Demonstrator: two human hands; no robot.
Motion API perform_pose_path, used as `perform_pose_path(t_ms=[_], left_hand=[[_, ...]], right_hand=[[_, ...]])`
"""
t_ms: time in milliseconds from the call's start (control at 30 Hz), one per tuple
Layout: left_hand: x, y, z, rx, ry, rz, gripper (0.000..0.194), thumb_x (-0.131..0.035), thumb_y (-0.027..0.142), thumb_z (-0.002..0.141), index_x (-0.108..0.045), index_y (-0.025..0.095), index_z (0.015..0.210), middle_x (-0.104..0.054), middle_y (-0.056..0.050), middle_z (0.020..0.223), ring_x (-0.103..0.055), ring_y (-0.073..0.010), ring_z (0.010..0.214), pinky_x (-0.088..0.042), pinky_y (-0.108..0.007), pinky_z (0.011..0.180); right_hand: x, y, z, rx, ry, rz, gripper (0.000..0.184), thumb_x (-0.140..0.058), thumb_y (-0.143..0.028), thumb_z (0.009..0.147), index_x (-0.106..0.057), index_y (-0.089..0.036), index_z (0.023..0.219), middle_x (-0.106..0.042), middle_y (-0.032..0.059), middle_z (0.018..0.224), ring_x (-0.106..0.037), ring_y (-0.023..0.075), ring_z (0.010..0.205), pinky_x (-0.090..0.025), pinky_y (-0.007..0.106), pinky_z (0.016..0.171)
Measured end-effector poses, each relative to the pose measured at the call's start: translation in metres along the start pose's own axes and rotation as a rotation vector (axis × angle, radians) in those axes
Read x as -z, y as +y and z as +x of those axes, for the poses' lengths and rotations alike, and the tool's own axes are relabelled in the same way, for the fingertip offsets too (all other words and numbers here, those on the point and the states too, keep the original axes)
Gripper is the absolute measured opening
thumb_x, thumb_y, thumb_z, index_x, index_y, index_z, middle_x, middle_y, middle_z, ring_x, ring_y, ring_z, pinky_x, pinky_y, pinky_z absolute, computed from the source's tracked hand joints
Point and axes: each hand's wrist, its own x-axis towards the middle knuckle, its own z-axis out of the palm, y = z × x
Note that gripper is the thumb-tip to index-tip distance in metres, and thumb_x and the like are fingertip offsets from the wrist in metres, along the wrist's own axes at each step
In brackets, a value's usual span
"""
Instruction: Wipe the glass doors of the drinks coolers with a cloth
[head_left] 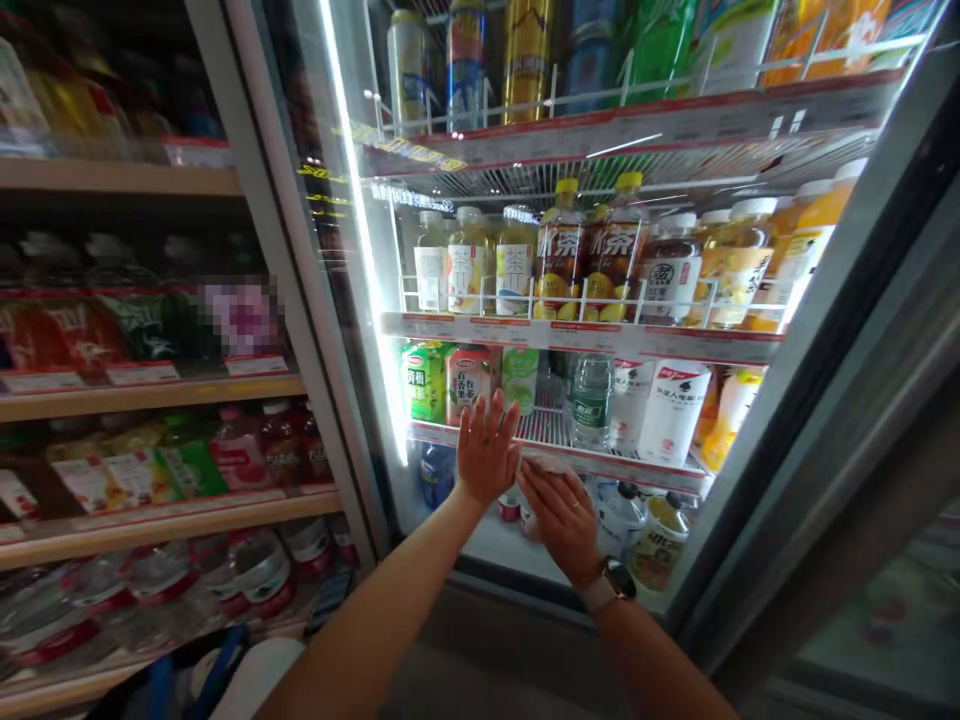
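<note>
1. Shelves [75, 403], wooden, smooth-edged: running along the left, bearing rows of plastic bottles with price strips in front.
2. Fridge frame [292, 290], grey, straight, metallic-looking: standing upright right of the shelves.
3. Light strip [352, 170], thin, white: glowing down the inner left side.
4. Green carton [424, 380], boxy, printed: standing upright on the lower rack, left of a red carton [466, 375].
5. Left hand [487, 450]: spreading wide open, back toward the viewer, fingers pointing up, just in front of the red carton; no object is showing in it. Whether the palm is touching glass cannot be told.
6. Cloth [551, 463], white, thin, soft-looking, perhaps tissue: lying under and just beyond the right hand's fingers, its visible length running roughly crosswise. The right hand is the nearer, covering it; the left is resting just beside its left end.
7. Right hand [559, 515]: laying its fingers flat and close together, pointing up and left, holding the cloth beneath; firmness cannot be told.
8. Water bottle [592, 400], clear, ribbed, green-labelled: standing beyond the right hand.
9. Watch [620, 577], dark-faced, pale-banded: circling the right wrist.
10. White cartons [673, 410], tall, flat-sided: standing farther right.
</note>
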Motion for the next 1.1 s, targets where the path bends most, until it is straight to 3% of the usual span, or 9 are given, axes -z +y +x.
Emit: perform_pose_path(t_ms=[100,167,333,467,667,867,1000,1100], left_hand=[[0.001,0.001,0.001,0.001,0.013,0.010,0.058,-0.034,0.030,0.098,-0.023,0.017,0.153,-0.034,-0.011,0.155,-0.015,-0.0260,0.149,-0.019,-0.048,0.120],[0.002,0.002,0.002,0.005,0.017,0.017,0.058,-0.034,0.031,0.098,-0.022,0.017,0.153,-0.033,-0.011,0.156,-0.015,-0.0259,0.149,-0.020,-0.047,0.120],[0.004,0.003,0.003,0.009,0.025,0.023,0.059,-0.034,0.029,0.097,-0.022,0.017,0.153,-0.039,-0.010,0.153,-0.019,-0.0250,0.148,-0.021,-0.046,0.120],[0.004,0.003,0.001,0.006,0.021,0.034,0.059,-0.033,0.031,0.097,-0.022,0.017,0.153,-0.041,-0.010,0.152,-0.020,-0.0253,0.148,-0.021,-0.046,0.120],[0.003,0.002,-0.002,0.022,-0.015,0.015,0.058,-0.034,0.030,0.097,-0.026,0.018,0.152,-0.040,-0.010,0.153,-0.023,-0.0255,0.147,-0.020,-0.046,0.120],[0.003,0.002,0.000,0.017,0.004,-0.006,0.057,-0.036,0.028,0.096,-0.027,0.019,0.152,-0.039,-0.010,0.153,-0.023,-0.0242,0.147,-0.018,-0.044,0.121],[0.004,0.002,0.002,0.002,0.020,-0.006,0.059,-0.035,0.023,0.095,-0.023,0.018,0.153,-0.037,-0.009,0.154,-0.019,-0.0240,0.148,-0.018,-0.044,0.121],[0.004,0.003,0.002,0.005,0.032,-0.014,0.060,-0.036,0.023,0.094,-0.023,0.017,0.153,-0.037,-0.009,0.154,-0.018,-0.0240,0.149,-0.018,-0.044,0.121]], right_hand=[[0.007,0.008,0.002,0.056,-0.053,-0.021,0.041,-0.041,-0.007,0.095,-0.061,-0.023,0.128,-0.069,0.0024,0.123,-0.061,0.0122,0.118,-0.025,0.032,0.119],[0.016,0.016,0.014,0.016,-0.035,-0.062,0.045,-0.041,-0.005,0.094,-0.058,-0.023,0.131,-0.068,0.0022,0.124,-0.057,0.0131,0.124,-0.024,0.034,0.119],[0.035,0.036,0.055,-0.287,0.223,-0.173,0.055,-0.037,-0.007,0.091,-0.049,-0.023,0.142,-0.062,0.0070,0.134,-0.042,0.0240,0.138,-0.027,0.049,0.118],[0.031,0.036,0.069,-0.377,0.335,-0.154,0.059,-0.037,-0.007,0.088,-0.045,-0.021,0.144,-0.057,0.0107,0.139,-0.042,0.0304,0.138,-0.028,0.058,0.115],[0.009,0.019,0.053,-0.260,0.257,-0.155,0.054,-0.038,-0.006,0.090,-0.053,-0.024,0.139,-0.067,0.0062,0.125,-0.054,0.0216,0.128,-0.033,0.044,0.115],[0.001,0.001,0.010,-0.020,0.024,-0.033,0.054,-0.040,-0.001,0.089,-0.054,-0.024,0.136,-0.072,0.0027,0.118,-0.063,0.0115,0.113,-0.032,0.031,0.115],[0.003,-0.001,-0.013,0.119,-0.094,0.011,0.049,-0.040,-0.003,0.091,-0.056,-0.024,0.133,-0.071,0.0014,0.118,-0.063,0.0098,0.114,-0.030,0.029,0.116],[0.010,0.009,-0.011,0.174,-0.151,-0.012,0.045,-0.041,-0.006,0.093,-0.058,-0.023,0.131,-0.069,0.0021,0.123,-0.060,0.0113,0.119,-0.029,0.032,0.118]])
